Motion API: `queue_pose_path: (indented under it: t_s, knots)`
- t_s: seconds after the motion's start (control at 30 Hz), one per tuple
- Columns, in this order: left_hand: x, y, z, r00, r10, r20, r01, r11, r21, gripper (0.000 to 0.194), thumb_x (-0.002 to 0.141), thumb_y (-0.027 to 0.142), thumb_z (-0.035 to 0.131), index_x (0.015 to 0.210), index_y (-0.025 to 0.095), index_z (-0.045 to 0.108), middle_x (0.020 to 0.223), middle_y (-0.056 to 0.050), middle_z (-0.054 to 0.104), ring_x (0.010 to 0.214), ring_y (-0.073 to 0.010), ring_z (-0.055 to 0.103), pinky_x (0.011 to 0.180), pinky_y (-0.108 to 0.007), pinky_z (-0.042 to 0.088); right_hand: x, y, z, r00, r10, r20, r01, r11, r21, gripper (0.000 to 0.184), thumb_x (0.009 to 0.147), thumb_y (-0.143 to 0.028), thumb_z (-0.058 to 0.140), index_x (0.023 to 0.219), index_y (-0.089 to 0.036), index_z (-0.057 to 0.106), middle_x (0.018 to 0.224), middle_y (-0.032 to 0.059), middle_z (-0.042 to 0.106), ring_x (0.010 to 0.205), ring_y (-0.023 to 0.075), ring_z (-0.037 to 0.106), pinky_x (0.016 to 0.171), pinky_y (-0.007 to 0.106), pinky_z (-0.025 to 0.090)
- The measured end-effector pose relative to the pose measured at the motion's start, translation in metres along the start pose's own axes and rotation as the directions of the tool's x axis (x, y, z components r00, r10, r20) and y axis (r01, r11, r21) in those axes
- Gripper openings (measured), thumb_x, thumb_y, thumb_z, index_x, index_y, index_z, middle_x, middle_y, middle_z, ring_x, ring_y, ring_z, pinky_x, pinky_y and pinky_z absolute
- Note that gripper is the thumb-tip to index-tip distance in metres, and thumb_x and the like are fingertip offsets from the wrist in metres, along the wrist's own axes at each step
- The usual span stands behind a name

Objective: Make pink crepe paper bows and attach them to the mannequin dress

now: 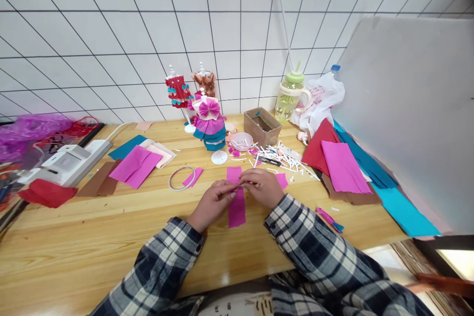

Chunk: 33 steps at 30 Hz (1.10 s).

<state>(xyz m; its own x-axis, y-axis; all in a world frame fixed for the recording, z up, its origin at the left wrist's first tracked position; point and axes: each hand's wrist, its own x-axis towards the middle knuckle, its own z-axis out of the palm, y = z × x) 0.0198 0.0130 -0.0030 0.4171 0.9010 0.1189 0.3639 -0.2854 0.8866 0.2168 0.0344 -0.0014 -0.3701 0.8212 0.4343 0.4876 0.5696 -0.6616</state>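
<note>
My left hand (217, 202) and my right hand (262, 187) meet fingertip to fingertip above a strip of magenta crepe paper (237, 211) on the table. Both are closed in a pinch, and whatever is between the fingers is too small or hidden to make out. The strip runs under the fingers and shows on both sides of them. A smaller magenta piece (282, 180) lies just beyond my right hand. Left of the strip, a silvery ring (170, 181) rests partly over a narrow magenta piece (195, 177).
Behind my hands stand small paper-dressed stands (210, 123), a pink bowl (242, 141), a cardboard box (262, 131) and a green-lidded jug (291, 96). White paper bits (292, 158) surround a dark cutter (269, 161). Coloured sheets (344, 165) lie right; a power strip (70, 163) lies left.
</note>
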Motion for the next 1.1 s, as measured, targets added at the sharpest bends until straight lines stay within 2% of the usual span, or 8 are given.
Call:
queue_pose_path:
  t_s: [0.13, 0.23, 0.37, 0.5, 0.6, 0.87, 1.0, 1.1]
  knots:
    - [0.001, -0.003, 0.002, 0.997, 0.011, -0.07, 0.001, 0.986, 0.17, 0.047, 0.087, 0.032, 0.056, 0.133, 0.021, 0.053, 0.1, -0.007, 0.066, 0.096, -0.0213, 0.059, 0.09, -0.041, 0.045, -0.004, 0.009, -0.009, 0.996, 0.059, -0.069, -0.059, 0.998, 0.01, 0.013, 0.086, -0.022, 0.06, 0.087, -0.023, 0.072, 0.096, 0.0032, 0.072, 0.091, 0.0161, 0.065, 0.083, 0.03, 0.05]
    - [0.003, 0.004, -0.002, 0.987, 0.097, -0.129, -0.047, 0.938, 0.345, 0.04, 0.085, 0.033, 0.059, 0.123, 0.019, 0.058, 0.106, -0.009, 0.065, 0.101, -0.0233, 0.057, 0.093, -0.043, 0.043, -0.007, 0.02, -0.018, 0.984, 0.151, -0.093, -0.16, 0.982, -0.101, 0.014, 0.086, -0.023, 0.059, 0.087, -0.024, 0.072, 0.096, 0.0026, 0.071, 0.093, 0.0166, 0.064, 0.083, 0.03, 0.049]
    - [0.005, 0.017, 0.006, 0.978, 0.199, 0.055, -0.193, 0.784, 0.59, 0.019, 0.084, 0.03, 0.058, 0.1, 0.021, 0.063, 0.125, -0.009, 0.061, 0.116, -0.0274, 0.049, 0.1, -0.047, 0.036, -0.012, 0.034, -0.027, 0.941, 0.339, 0.001, -0.32, 0.889, -0.328, 0.013, 0.085, -0.024, 0.06, 0.085, -0.026, 0.073, 0.095, 0.0007, 0.072, 0.09, 0.017, 0.064, 0.077, 0.028, 0.047]
    - [0.006, 0.019, 0.029, 0.961, 0.188, 0.201, -0.275, 0.618, 0.737, 0.02, 0.085, 0.033, 0.057, 0.1, 0.021, 0.061, 0.144, -0.009, 0.048, 0.128, -0.0337, 0.041, 0.1, -0.053, 0.033, -0.012, 0.035, -0.029, 0.905, 0.425, 0.006, -0.379, 0.814, -0.441, 0.015, 0.086, -0.028, 0.059, 0.088, -0.028, 0.074, 0.097, 0.0001, 0.072, 0.089, 0.0172, 0.064, 0.071, 0.027, 0.045]
    - [0.008, 0.015, 0.042, 0.952, 0.182, 0.245, -0.305, 0.569, 0.764, 0.021, 0.089, 0.035, 0.052, 0.103, 0.021, 0.06, 0.143, -0.008, 0.05, 0.129, -0.0333, 0.041, 0.1, -0.053, 0.031, -0.012, 0.033, -0.029, 0.897, 0.443, 0.004, -0.391, 0.795, -0.463, 0.015, 0.086, -0.028, 0.059, 0.087, -0.028, 0.074, 0.096, 0.0001, 0.072, 0.088, 0.0173, 0.064, 0.069, 0.027, 0.043]
    - [0.018, 0.019, 0.046, 0.96, 0.147, 0.237, -0.278, 0.591, 0.757, 0.024, 0.09, 0.035, 0.05, 0.102, 0.019, 0.063, 0.134, -0.012, 0.057, 0.117, -0.0316, 0.048, 0.098, -0.053, 0.03, -0.012, 0.037, -0.034, 0.882, 0.471, 0.015, -0.405, 0.773, -0.488, 0.014, 0.084, -0.027, 0.06, 0.085, -0.027, 0.074, 0.094, 0.0013, 0.071, 0.085, 0.0175, 0.063, 0.067, 0.026, 0.043]
    - [0.021, 0.013, 0.035, 0.97, 0.121, 0.213, -0.234, 0.718, 0.656, 0.023, 0.091, 0.032, 0.048, 0.105, 0.022, 0.063, 0.134, -0.008, 0.058, 0.117, -0.0284, 0.047, 0.096, -0.051, 0.03, -0.013, 0.04, -0.04, 0.891, 0.452, -0.039, -0.411, 0.77, -0.488, 0.017, 0.084, -0.022, 0.059, 0.09, -0.026, 0.074, 0.099, 0.0037, 0.07, 0.09, 0.0196, 0.063, 0.073, 0.029, 0.045]
    - [0.023, 0.005, 0.021, 0.988, 0.127, 0.085, -0.153, 0.797, 0.584, 0.03, 0.095, 0.025, 0.04, 0.116, 0.028, 0.061, 0.133, -0.005, 0.059, 0.117, -0.0248, 0.048, 0.093, -0.047, 0.031, -0.013, 0.034, -0.036, 0.937, 0.326, -0.123, -0.347, 0.846, -0.404, 0.022, 0.086, -0.024, 0.058, 0.105, -0.024, 0.069, 0.104, 0.0056, 0.068, 0.095, 0.0202, 0.061, 0.08, 0.03, 0.046]
